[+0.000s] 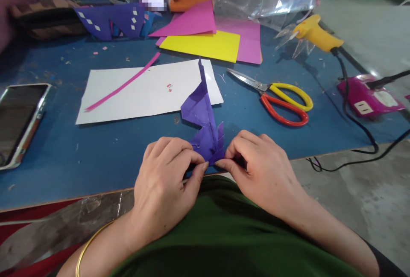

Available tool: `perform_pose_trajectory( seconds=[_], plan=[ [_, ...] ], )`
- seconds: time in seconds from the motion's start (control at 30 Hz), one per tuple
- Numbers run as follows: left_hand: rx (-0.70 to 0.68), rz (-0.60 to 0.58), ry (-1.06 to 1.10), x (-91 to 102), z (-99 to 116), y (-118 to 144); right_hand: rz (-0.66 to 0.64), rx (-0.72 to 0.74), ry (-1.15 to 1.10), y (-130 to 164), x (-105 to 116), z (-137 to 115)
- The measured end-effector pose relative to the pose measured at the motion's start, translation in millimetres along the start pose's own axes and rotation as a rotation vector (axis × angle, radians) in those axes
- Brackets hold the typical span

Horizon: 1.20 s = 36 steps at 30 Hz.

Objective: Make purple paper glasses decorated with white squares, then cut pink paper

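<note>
— Where did the folded purple paper (205,119) lie relative to the two hands?

— Its near end sat right between them, at lower centre of the frame, by the near edge of the blue surface (96,157). The left hand (163,179) pinched that end from the left, the right hand (259,170) from the right, fingertips of both closed on the paper and almost meeting.

— So each grip was clamped on it?

— Yes, thumb and forefinger of each were pressed together on the lower corner. Neither hand was nearer; they met on it about evenly.

— And its long axis?

— It ran away from the person, from the pinched corner up the frame to a thin point, leaning slightly left, whose tip overlapped the white sheet (144,91). Everything beyond the grip lay up-frame of the fingers, resting on or just above the surface; I could not tell which.

— Anything close by?

— The scissors (278,97) lay to the upper right of the paper, apart from it, and a phone (19,119) lay well off at the left edge.
</note>
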<state>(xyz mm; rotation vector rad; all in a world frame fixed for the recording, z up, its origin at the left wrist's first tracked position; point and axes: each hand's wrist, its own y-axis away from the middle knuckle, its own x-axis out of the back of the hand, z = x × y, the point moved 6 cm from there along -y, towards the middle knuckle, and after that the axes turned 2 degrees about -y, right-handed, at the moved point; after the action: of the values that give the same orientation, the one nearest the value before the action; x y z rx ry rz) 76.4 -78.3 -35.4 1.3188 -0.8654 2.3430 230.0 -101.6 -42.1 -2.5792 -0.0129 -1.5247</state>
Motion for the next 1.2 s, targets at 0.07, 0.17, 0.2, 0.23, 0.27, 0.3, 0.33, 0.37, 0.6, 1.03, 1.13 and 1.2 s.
perform_pose_trajectory(
  seconds=[0.07,0.17,0.2,0.23,0.27,0.3,0.33,0.37,0.6,1.03,1.13,1.2],
  plan=[
    [0.012,-0.009,0.002,-0.3,-1,0,-0.007,-0.015,0.012,-1,1,0],
    [0.025,-0.02,0.001,-0.9,-1,0,-0.038,-0.05,0.018,-4,1,2],
    [0.026,-0.022,0.002,-1.0,-1,0,-0.047,-0.061,0.017,-5,0,2],
    [0.026,-0.022,0.004,-1.0,-1,0,-0.054,-0.071,0.016,-6,0,3],
    [0.024,-0.021,0.005,-0.8,-1,0,-0.058,-0.084,0.014,-7,1,4],
    [0.022,-0.019,0.006,-0.5,-1,1,-0.062,-0.099,0.008,-8,1,5],
    [0.021,-0.02,0.006,-0.3,-1,1,-0.071,-0.115,-0.004,-9,1,6],
    [0.022,-0.02,0.005,-0.1,-1,1,-0.084,-0.13,-0.022,-10,1,8],
    [0.02,-0.012,-0.016,-0.6,0,0,-0.123,-0.143,-0.041,-18,3,12],
    [-0.238,0.154,-0.125,2.5,9,14,-0.064,-0.076,0.062,-15,0,7],
    [-0.427,0.192,-0.259,1.2,20,22,-0.033,-0.046,0.03,-12,0,7],
    [-0.464,0.219,-0.328,1.9,25,24,0.045,-0.019,-0.054,-6,3,6]
  ],
)
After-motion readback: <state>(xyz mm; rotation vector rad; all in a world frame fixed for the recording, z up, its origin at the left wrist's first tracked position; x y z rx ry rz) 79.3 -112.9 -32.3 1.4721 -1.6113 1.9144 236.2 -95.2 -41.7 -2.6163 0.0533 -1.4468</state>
